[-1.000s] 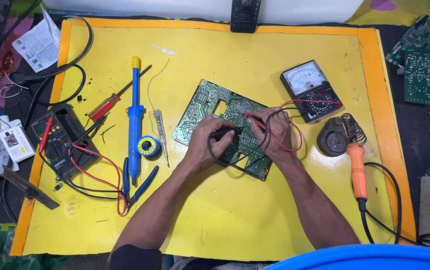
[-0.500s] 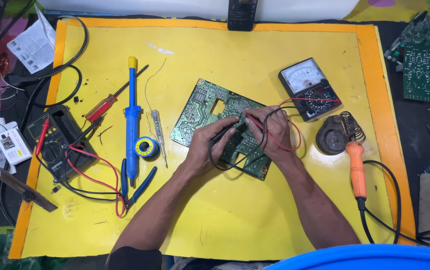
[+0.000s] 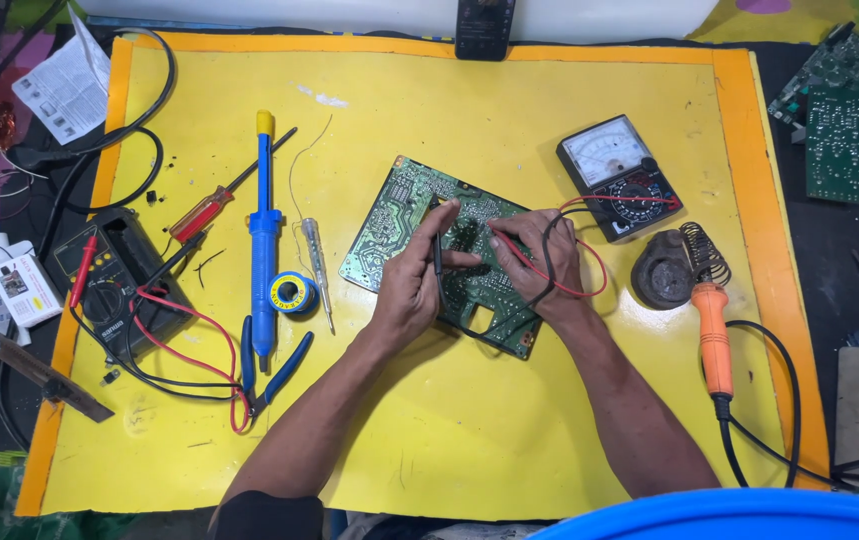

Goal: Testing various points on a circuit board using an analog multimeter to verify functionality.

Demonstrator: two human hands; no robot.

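Left hand (image 3: 411,285) grips the black probe (image 3: 437,245), right hand (image 3: 539,265) pinches the red probe (image 3: 511,252), both on the board (image 3: 399,225) mid-counter: probing seems underway, needing steady tips next.

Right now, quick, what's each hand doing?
Left hand: closed on the black probe, tip on the green circuit board.
Right hand: closed on the red probe, over the same board.

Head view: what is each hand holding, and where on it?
Left hand grips the black probe mid-shaft; right hand pinches the red probe near its tip, both on the circuit board.
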